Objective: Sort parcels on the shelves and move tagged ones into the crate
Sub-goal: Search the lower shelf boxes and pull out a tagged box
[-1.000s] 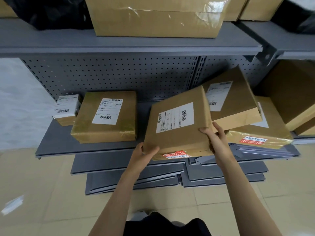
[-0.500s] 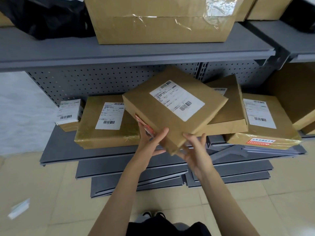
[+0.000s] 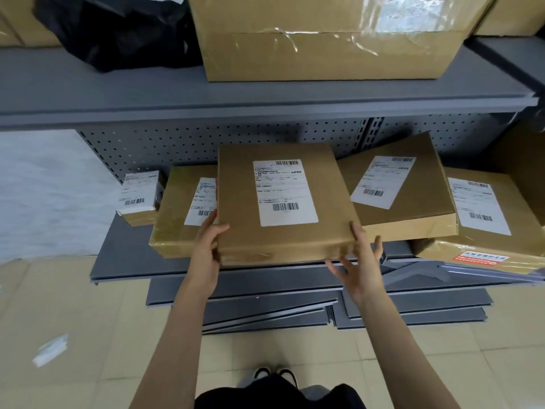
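Parcel (image 3: 283,202): centre, on lower shelf (image 3: 124,255).
L hand (image 3: 206,249): clasps parcel, 9 o'clock edge.
R hand (image 3: 358,261): fingers spread, touching 4 o'clock corner.
Progress: sorting underway; crate unseen.

A single head-worn camera looks forward and down, close over the lower shelf (image 3: 124,258) and the floor.

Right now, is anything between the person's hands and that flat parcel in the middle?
No. The left hand grips the middle parcel at its near left corner, and the right hand touches its near right corner with fingers spread. Nothing lies between. The crate is not in view, so the way there cannot be judged.
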Demonstrator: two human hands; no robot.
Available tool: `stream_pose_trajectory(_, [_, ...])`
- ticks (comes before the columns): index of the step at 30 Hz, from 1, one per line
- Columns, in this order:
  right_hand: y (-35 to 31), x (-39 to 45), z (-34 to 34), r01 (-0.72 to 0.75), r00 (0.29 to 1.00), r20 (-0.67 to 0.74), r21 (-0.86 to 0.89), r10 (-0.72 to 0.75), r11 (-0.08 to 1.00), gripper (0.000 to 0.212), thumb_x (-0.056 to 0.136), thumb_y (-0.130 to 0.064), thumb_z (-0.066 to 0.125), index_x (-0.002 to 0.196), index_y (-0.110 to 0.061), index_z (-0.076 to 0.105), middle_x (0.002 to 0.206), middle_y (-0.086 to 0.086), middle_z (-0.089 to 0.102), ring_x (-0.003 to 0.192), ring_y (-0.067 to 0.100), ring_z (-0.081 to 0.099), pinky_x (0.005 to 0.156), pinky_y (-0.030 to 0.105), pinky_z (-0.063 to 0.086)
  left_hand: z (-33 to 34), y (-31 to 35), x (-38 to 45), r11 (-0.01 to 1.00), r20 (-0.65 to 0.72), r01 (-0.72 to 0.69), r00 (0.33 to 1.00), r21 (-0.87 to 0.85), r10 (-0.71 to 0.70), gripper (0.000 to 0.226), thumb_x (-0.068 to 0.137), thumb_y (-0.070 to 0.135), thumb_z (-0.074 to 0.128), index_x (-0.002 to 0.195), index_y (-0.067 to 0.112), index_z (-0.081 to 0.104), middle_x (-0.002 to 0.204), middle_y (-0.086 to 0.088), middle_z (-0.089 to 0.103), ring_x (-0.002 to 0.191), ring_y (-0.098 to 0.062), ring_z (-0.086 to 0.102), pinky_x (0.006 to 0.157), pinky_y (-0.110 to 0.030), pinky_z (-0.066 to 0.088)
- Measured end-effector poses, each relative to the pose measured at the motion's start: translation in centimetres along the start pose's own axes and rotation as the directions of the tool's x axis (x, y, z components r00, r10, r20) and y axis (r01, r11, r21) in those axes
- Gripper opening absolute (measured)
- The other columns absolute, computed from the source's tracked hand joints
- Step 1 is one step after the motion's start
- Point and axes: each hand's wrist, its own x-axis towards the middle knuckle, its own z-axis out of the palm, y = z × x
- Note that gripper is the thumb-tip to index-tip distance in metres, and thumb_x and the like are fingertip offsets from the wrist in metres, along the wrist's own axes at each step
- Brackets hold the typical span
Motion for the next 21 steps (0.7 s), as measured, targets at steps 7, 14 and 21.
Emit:
stream_pose_trajectory(7, [2.9,0.5,4.2,0.17,0.98,0.161,-0.372,-0.117,0.913,0.04,0.081,-0.003,0.066,0.115,-0.02,0.05,0.101,0.0,0.055,0.075,0.016,0.058,0.071,0.025,0.053,-4.7,2.1,2.2,0.98,-0.116,-0.088,0.987,0.18,0.11,0.038,0.084,0.023,0.055,0.117,0.04,0.055,0.117,0.008,0.065,0.112,-0.014,0.059,0.095,-0.034,0.046])
stream_pose_trajectory(14, [4.6,1.4,9.5,0.371,0.921,0.329,-0.573,-0.21,0.731,0.047,0.079,-0.01,0.07,0.12,-0.021,0.048,0.126,0.005,0.049,0.109,0.029,0.056,0.093,0.042,0.05,-8.7,5.3,4.7,0.889,-0.158,-0.146,0.959,0.434,0.235,0.03,0.097,0.015,0.044,0.123,0.024,0.057,0.13,-0.002,0.057,0.118,-0.022,0.054,0.105,-0.044,0.04])
stream_pose_trajectory(21, [6.4,1.9,13.2,0.48,0.87,0.445,-0.671,-0.21,0.565,0.065,0.083,-0.01,0.067,0.139,-0.018,0.035,0.126,0.001,0.041,0.113,0.013,0.049,0.099,0.025,0.042,-9.9,7.0,6.7,0.596,-0.124,-0.17,0.899,0.785,0.419,0.038,0.099,0.011,0.036,0.135,0.01,0.047,0.106,-0.003,0.056,0.077,-0.009,0.052,0.063,-0.009,0.041])
